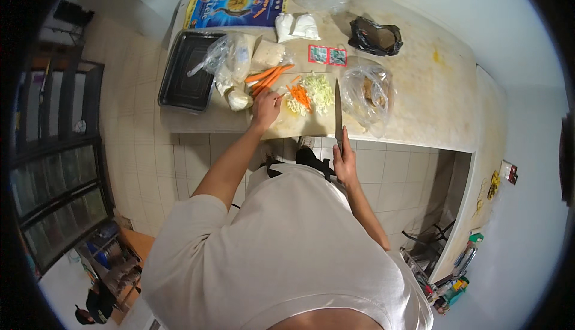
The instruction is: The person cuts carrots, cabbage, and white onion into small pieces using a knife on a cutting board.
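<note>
My right hand (345, 161) is wrapped round the handle of a long kitchen knife (338, 105), whose blade points away from me over the table. My left hand (265, 110) rests at the near side of the cutting board (293, 129), fingers curled, with a small orange bit of carrot showing at the fingertips. To the right of those fingers lie a pile of carrot strips (300, 95) and shredded pale green cabbage (321, 90). Several whole carrots (271, 78) lie just beyond my left hand. A pale, rounded vegetable piece (239, 100) sits to its left.
A black tray (187, 69) stands at the left, beside clear bags (239, 54). Farther back are a blue printed sheet (239, 5), white bags (296, 27), red-edged packets (327, 55) and a black bag (375, 36). A clear bag with brown contents (368, 93) lies right of the knife.
</note>
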A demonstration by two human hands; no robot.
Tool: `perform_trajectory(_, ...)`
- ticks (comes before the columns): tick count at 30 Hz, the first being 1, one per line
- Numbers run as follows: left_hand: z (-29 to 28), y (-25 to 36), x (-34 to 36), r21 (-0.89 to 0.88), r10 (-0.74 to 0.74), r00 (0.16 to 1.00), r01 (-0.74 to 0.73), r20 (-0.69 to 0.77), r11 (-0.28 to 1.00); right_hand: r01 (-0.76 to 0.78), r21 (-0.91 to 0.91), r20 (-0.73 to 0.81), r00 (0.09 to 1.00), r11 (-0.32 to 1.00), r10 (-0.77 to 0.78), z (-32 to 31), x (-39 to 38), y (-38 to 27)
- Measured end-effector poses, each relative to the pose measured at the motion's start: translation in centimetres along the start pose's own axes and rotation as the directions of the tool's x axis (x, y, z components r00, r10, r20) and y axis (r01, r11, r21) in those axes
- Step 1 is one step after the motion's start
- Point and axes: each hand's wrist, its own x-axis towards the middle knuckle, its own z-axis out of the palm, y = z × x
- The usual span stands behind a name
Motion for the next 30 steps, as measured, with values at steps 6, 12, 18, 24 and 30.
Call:
perform_trajectory(6,0.3,5.0,3.0,-0.336,-0.03,0.999,0.014,-0.04,0.942,-0.039,0.201,-0.127,0.99,0.979,0.066,-1.8,-0.3,0.7)
perform_trajectory(12,3.2,16.2,11.9,-0.462,0.091,0.996,-0.079,0.004,0.883,-0.083,0.378,-0.164,0.974,0.922,0.155,-3.7,1.5,0.9)
perform_trajectory(18,8.1,23.4,20.9,-0.356,0.051,0.995,-0.015,0.091,0.934,-0.046,0.316,-0.225,0.967,0.948,0.122,-5.3,3.0,1.8)
perform_trajectory(24,12.3,22.9,26.9,-0.165,0.131,0.991,-0.123,0.038,0.979,-0.086,0.234,-0.178,0.975,0.968,0.13,-7.5,5.1,1.2)
perform_trajectory(30,13.4,23.3,27.2,-0.252,0.011,0.996,0.013,0.091,0.968,-0.057,0.205,-0.143,0.986,0.977,0.088,-9.4,7.0,2.0)
